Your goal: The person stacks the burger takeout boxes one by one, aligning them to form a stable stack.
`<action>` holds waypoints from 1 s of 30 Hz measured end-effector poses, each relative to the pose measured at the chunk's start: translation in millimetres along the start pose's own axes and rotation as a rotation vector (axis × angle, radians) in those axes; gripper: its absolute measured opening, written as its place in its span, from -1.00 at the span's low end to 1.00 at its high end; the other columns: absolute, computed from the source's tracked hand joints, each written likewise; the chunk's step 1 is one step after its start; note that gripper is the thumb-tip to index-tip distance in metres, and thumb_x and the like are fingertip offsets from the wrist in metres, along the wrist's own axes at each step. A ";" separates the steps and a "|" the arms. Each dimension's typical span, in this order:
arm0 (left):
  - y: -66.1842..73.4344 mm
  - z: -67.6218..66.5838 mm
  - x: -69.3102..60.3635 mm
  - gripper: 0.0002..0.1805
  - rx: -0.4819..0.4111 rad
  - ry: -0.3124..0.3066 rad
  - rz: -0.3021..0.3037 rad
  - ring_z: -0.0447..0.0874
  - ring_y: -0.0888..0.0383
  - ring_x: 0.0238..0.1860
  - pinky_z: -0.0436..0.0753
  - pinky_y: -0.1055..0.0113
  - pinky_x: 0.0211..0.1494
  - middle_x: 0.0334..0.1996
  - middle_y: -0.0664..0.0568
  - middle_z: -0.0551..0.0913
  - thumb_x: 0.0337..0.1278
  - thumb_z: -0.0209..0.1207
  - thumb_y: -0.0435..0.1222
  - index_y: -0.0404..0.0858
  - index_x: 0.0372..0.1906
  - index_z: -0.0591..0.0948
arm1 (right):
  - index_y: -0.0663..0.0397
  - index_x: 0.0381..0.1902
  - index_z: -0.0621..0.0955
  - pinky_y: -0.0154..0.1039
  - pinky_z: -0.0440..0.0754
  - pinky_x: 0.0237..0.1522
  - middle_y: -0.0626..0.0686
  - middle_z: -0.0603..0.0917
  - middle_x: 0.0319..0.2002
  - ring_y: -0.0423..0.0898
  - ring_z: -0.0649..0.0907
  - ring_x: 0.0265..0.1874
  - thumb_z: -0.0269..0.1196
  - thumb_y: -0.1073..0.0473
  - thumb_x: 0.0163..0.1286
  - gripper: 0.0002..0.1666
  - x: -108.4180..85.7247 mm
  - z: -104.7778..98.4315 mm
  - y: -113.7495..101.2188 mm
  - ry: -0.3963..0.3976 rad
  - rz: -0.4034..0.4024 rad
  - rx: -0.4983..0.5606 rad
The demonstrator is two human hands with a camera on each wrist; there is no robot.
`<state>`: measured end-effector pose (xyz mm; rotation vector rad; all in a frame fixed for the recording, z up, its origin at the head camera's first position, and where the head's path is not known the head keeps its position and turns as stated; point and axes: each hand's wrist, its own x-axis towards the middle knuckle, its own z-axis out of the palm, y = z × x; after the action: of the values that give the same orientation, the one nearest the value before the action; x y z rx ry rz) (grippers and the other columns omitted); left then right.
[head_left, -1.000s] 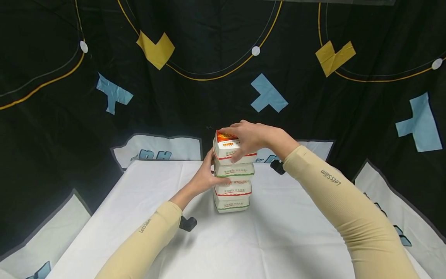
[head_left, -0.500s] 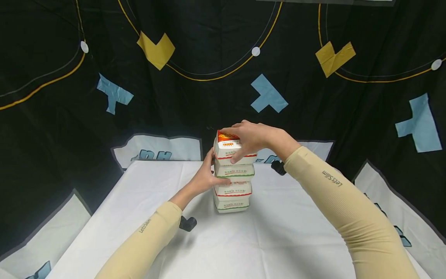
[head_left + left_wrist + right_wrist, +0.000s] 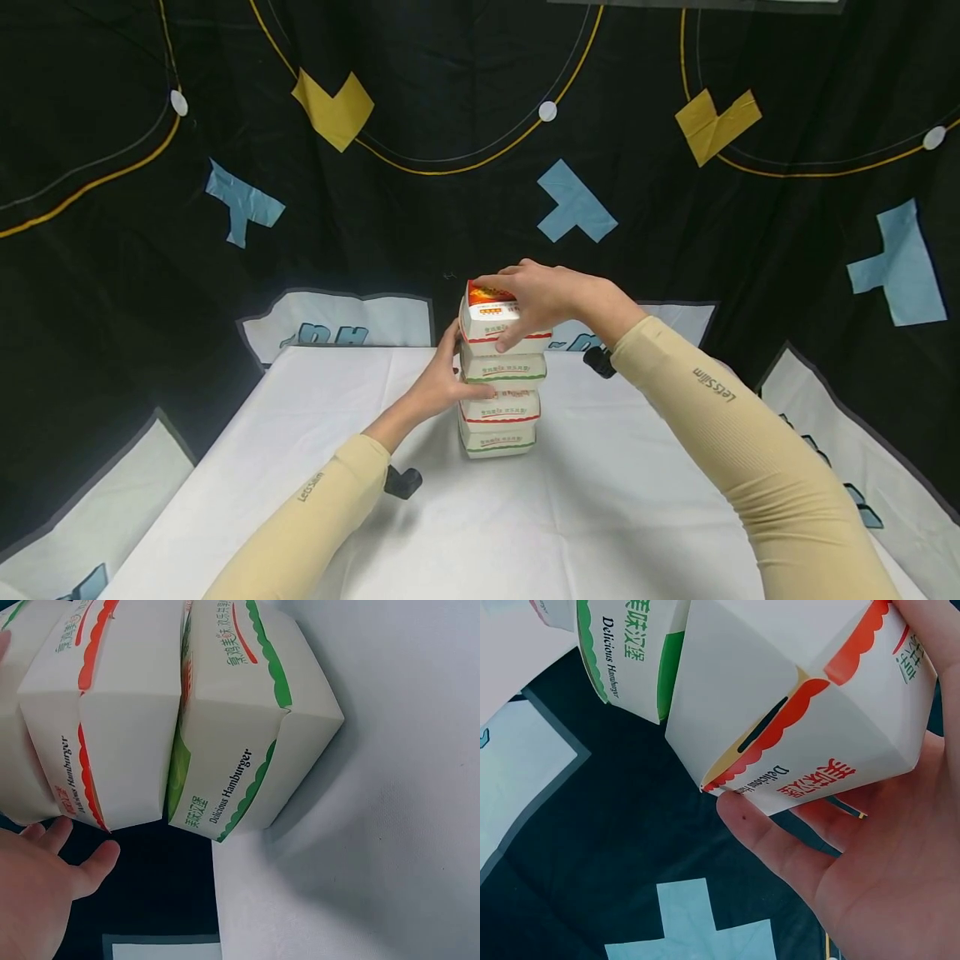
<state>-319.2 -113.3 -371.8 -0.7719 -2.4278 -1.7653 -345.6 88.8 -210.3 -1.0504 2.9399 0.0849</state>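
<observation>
Several paper hamburger boxes stand stacked on the white table. My right hand (image 3: 543,296) grips the red-trimmed top box (image 3: 491,325) from above, its thumb on the front. In the right wrist view, fingers reach along the far side of this box (image 3: 780,735), and a narrow slit shows at its lid seam. My left hand (image 3: 435,383) holds the stack's left side around the green-trimmed second box (image 3: 510,368). Its thumb lies across the front, near the red-trimmed box below (image 3: 506,408). A green-trimmed box (image 3: 247,705) forms the base. Some left fingers are hidden behind the stack.
The white-covered table (image 3: 637,500) extends around the stack. Behind it hangs a black cloth (image 3: 450,217) with yellow and blue shapes. A dark wrist-camera piece (image 3: 403,482) juts out by the left wrist, another (image 3: 598,361) by the right.
The hands and the stack hold nearly the same position throughout. Only a very slight shift of the whole head view shows.
</observation>
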 end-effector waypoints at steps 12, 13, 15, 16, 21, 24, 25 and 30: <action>-6.2 -10.9 14.0 0.11 -0.025 0.075 0.076 -0.13 -0.03 0.60 0.03 -0.36 0.50 0.61 0.10 -0.10 0.20 0.24 -0.11 0.22 0.60 -0.29 | -0.45 0.56 0.20 -0.10 0.65 -0.03 -0.04 0.38 0.44 0.00 0.33 0.25 0.45 -0.47 0.02 0.20 1.3 -0.8 0.8 -0.009 -0.019 0.006; -4.4 -11.2 15.0 0.11 -0.024 0.079 0.084 -0.15 -0.02 0.61 0.02 -0.36 0.51 0.61 0.11 -0.10 0.20 0.25 -0.11 0.24 0.60 -0.28 | -0.45 0.56 0.20 -0.10 0.65 -0.03 -0.04 0.38 0.44 -0.01 0.33 0.25 0.45 -0.47 0.01 0.20 1.4 -0.8 1.0 -0.010 -0.021 0.005; -0.9 -11.3 16.4 0.12 -0.013 0.089 0.091 -0.16 0.01 0.62 0.01 -0.37 0.51 0.62 0.14 -0.11 0.19 0.27 -0.09 0.27 0.60 -0.27 | -0.45 0.56 0.20 -0.08 0.65 -0.02 -0.05 0.39 0.43 -0.01 0.34 0.24 0.44 -0.48 0.01 0.21 1.5 -0.7 1.5 -0.009 -0.025 0.004; 0.9 -11.4 17.4 0.12 -0.010 0.095 0.089 -0.17 0.02 0.62 0.01 -0.37 0.51 0.62 0.16 -0.11 0.18 0.29 -0.08 0.29 0.60 -0.26 | -0.45 0.56 0.19 -0.08 0.64 -0.02 -0.05 0.39 0.43 -0.01 0.33 0.24 0.44 -0.49 0.00 0.22 1.7 -0.9 1.9 -0.009 -0.024 0.004; 5.7 -11.2 20.9 0.12 -0.013 0.103 0.087 -0.13 0.06 0.61 0.06 -0.38 0.49 0.62 0.22 -0.09 0.16 0.33 -0.08 0.36 0.59 -0.21 | -0.45 0.57 0.19 -0.05 0.63 0.02 -0.05 0.38 0.44 0.00 0.32 0.28 0.42 -0.53 -0.01 0.23 2.3 0.3 2.5 -0.012 -0.031 0.008; 7.6 -11.2 23.0 0.11 -0.020 0.099 0.103 -0.07 0.07 0.59 0.14 -0.35 0.48 0.61 0.23 -0.06 0.17 0.34 -0.13 0.37 0.58 -0.17 | -0.44 0.57 0.20 -0.07 0.65 0.01 -0.04 0.38 0.45 0.00 0.32 0.29 0.42 -0.52 0.00 0.22 2.5 0.4 2.7 -0.006 -0.036 0.003; 8.6 -11.2 23.8 0.11 -0.020 0.101 0.106 -0.04 0.07 0.57 0.17 -0.32 0.48 0.61 0.24 -0.05 0.16 0.34 -0.14 0.38 0.58 -0.16 | -0.44 0.57 0.20 -0.07 0.66 0.00 -0.04 0.38 0.44 0.00 0.32 0.28 0.42 -0.52 0.00 0.21 2.5 0.0 2.9 -0.001 -0.036 0.000; 10.1 -10.6 24.4 0.11 -0.014 0.106 0.114 0.05 0.08 0.54 0.27 -0.24 0.47 0.59 0.21 0.02 0.16 0.36 -0.18 0.32 0.59 -0.14 | -0.45 0.56 0.20 -0.08 0.67 -0.01 -0.05 0.38 0.44 0.00 0.32 0.28 0.42 -0.50 0.01 0.20 2.0 0.8 3.5 0.006 -0.034 -0.005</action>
<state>-339.0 -111.7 -351.4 -0.7800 -2.2604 -1.7367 -349.4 90.3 -211.0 -1.1023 2.9269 0.0883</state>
